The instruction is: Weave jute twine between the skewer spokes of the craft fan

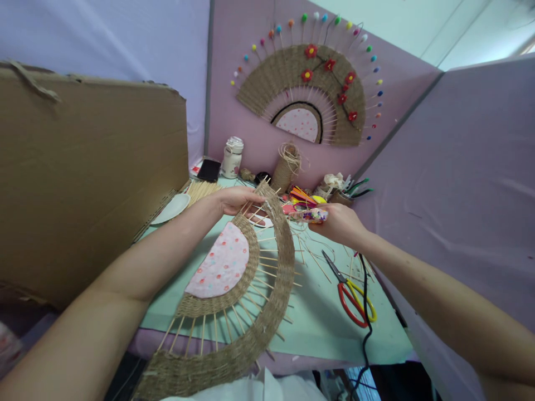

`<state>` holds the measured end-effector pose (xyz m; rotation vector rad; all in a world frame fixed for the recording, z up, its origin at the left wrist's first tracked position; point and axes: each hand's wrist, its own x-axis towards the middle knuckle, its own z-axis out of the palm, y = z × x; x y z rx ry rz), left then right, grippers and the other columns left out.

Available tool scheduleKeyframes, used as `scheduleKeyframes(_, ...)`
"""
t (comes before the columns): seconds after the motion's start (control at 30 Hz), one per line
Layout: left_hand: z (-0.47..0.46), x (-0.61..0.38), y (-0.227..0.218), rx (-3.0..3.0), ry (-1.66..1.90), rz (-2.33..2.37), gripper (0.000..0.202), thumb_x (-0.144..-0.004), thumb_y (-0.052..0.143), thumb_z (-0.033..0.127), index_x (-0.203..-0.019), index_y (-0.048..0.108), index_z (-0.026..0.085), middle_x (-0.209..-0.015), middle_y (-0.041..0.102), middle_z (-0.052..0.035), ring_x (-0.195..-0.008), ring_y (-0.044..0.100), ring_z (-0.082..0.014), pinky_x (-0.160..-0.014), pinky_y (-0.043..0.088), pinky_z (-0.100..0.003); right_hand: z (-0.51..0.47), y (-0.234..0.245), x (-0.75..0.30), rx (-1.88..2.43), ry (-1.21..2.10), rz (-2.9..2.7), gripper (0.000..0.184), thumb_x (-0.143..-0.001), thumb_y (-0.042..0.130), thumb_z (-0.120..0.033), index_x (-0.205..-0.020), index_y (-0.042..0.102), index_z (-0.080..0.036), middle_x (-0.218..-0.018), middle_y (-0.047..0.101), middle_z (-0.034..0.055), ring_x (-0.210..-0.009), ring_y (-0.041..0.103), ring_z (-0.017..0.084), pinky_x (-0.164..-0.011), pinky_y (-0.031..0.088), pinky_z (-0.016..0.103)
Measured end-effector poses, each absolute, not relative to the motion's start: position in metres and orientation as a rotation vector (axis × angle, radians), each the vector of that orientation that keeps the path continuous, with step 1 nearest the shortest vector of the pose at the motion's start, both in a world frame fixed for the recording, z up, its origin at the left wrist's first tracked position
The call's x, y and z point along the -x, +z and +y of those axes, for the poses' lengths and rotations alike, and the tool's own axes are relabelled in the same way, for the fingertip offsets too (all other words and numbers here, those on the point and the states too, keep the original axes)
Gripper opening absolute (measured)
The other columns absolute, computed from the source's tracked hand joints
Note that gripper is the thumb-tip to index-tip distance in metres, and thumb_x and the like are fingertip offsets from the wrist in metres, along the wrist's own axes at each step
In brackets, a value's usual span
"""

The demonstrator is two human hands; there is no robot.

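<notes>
My left hand (239,201) grips the upper end of a half-round woven fan (288,250), thumb on the woven band and fingers behind the thin sticks. A pink flowered cloth (221,260) covers the fan's inner half-circle, and bare sticks span the gap to the outer band. Whitish streaks show on the band near my left thumb. My right hand (339,223) is closed around a flower-patterned glue gun (311,215), whose tip points left towards the fan's upper end. Part of its body is hidden by my fingers. A black cord (364,301) hangs below my right forearm.
Scissors (351,295) with red and yellow handles lie at the right of the green table. Behind stand a twine spool (286,167) and a white bottle (232,159). Cardboard (92,184) borders the left. A finished-looking fan (301,67) hangs on the back wall.
</notes>
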<state>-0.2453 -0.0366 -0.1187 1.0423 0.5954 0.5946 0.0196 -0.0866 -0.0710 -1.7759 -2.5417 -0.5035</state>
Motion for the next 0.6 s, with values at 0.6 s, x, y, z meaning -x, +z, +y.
scheduleKeyframes(0.6,-0.0369,0.2455,-0.1185,-1.058,0.58,0.598,0.016,-0.081,0.064,0.018,-0.095,0.061,0.012,-0.094,0.072,-0.0126,-0.093,0.068,-0.0235,-0.094,0.047,-0.052,-0.0868,-0.0707,-0.0184,1.768,-0.497,-2.553,0.014,-0.074,0.055,-0.03,-0.072,0.064,-0.02,-0.083,0.071,0.0068,-0.074,0.063,0.02,-0.054,0.032,0.025)
